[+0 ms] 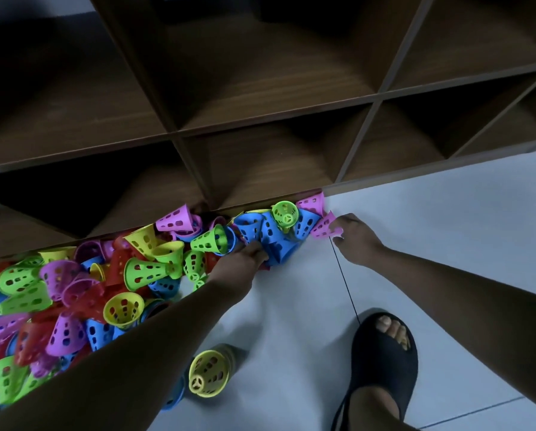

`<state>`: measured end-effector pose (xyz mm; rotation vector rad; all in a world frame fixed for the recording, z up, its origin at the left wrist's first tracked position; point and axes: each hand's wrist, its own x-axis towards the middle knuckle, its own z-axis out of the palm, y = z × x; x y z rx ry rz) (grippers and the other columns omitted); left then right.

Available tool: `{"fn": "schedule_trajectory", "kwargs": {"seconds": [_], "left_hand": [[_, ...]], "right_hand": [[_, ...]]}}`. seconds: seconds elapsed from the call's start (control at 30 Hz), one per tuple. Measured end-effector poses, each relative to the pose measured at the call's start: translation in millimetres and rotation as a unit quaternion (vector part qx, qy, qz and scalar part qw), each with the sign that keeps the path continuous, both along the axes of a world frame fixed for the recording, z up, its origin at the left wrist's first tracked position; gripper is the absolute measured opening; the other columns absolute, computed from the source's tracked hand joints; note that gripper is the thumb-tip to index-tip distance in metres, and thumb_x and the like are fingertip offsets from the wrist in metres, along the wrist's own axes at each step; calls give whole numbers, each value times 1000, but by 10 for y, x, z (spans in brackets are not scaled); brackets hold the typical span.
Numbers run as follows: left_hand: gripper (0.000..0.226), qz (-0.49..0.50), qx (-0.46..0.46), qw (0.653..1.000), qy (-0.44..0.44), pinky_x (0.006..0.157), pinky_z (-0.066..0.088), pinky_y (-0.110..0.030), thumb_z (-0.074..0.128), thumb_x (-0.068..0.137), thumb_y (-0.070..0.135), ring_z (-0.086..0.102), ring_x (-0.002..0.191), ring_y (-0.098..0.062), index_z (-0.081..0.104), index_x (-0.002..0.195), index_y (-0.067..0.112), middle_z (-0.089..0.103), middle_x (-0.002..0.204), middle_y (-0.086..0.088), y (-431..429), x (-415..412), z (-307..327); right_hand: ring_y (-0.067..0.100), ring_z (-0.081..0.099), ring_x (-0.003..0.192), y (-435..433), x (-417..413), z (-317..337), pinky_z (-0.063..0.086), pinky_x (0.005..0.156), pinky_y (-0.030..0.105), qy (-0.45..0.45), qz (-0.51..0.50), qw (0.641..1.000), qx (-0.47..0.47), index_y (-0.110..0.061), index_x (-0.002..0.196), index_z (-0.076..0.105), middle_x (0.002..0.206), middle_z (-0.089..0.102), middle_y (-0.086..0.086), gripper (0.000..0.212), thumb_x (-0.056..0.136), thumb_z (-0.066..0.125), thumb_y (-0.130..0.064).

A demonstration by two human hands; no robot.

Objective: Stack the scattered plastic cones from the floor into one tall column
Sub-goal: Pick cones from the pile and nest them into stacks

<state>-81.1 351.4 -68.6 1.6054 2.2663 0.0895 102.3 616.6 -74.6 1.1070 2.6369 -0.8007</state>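
Left hand (245, 259) — grip clamped on a blue cone (279, 247); right hand (357, 241) — grip pinching a pink cone (322, 227).

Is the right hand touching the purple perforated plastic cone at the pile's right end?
Touching. Head view shows the right hand pinching the edge of the purple perforated plastic cone.

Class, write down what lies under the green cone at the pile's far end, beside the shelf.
The green cone rests on top of several blue cones leaning together. Whatever lies beneath those blue cones is covered and cannot be seen.
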Motion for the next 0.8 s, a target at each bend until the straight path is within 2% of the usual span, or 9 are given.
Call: {"fn": "schedule_trajectory", "kwargs": {"seconds": [0.13,0.23,0.27,0.33,0.4,0.53,0.67,0.73,0.8], "left_hand": [[23,-9,12,1000,25,80,60,-39,65,101,25,62,113,-26,64,123,28,54,128,1,24,-57,-121],[9,-23,35,999,22,72,56,-37,66,98,32,64,98,-21,70,102,24,62,106,3,-8,-49,-63],[11,-10,46,999,8,68,55,-37,66,97,34,63,92,-20,70,97,24,61,100,4,-34,-34,-18],[9,29,63,997,-21,63,53,-35,67,95,32,63,82,-18,70,92,24,61,94,6,-118,-5,62],[3,61,66,995,-50,63,51,-31,70,94,28,64,78,-15,71,94,25,64,91,8,-230,35,117],[3,134,64,981,-123,65,54,-29,75,93,24,67,69,-8,72,93,25,72,82,11,-433,157,161],[12,243,54,941,-229,66,54,-21,72,96,16,69,68,-5,72,88,25,74,73,12,-555,234,152],[16,292,39,904,-308,69,57,-30,66,101,15,70,70,-8,72,92,25,77,79,10,-634,250,159],[15,346,32,857,-380,71,56,-38,61,105,14,70,75,-21,73,99,22,79,84,2,-716,268,181]], "right_hand": [[27,70,95,-59,40,-87,54,83,30,51,-57,997,19,-21,102,75,108,74,5,11,94,69,-17],[25,68,76,-204,162,-86,51,65,31,101,-116,988,6,-25,87,63,82,72,0,15,91,65,-10],[23,66,73,-265,215,-79,50,63,30,118,-140,983,-16,-24,90,61,79,71,-1,14,90,65,-10],[18,67,73,-420,325,-70,45,59,15,137,-180,972,-63,-22,96,59,81,72,-7,11,90,65,-14],[13,70,75,-607,420,-73,44,61,12,137,-211,960,-125,-22,101,59,82,75,-10,14,90,67,-17],[15,75,72,-958,529,-95,52,68,29,128,-258,917,-278,-19,97,69,73,78,-1,15,86,76,-10],[13,73,67,-1133,582,-155,47,61,22,94,-263,906,-317,-16,93,72,73,77,4,16,87,72,-2],[14,73,67,-1176,593,-233,51,64,29,74,-276,902,-324,-17,92,72,73,77,4,19,86,71,0],[17,73,67,-1203,581,-307,55,69,36,62,-274,905,-320,-20,88,73,72,77,3,24,84,69,3]]}}
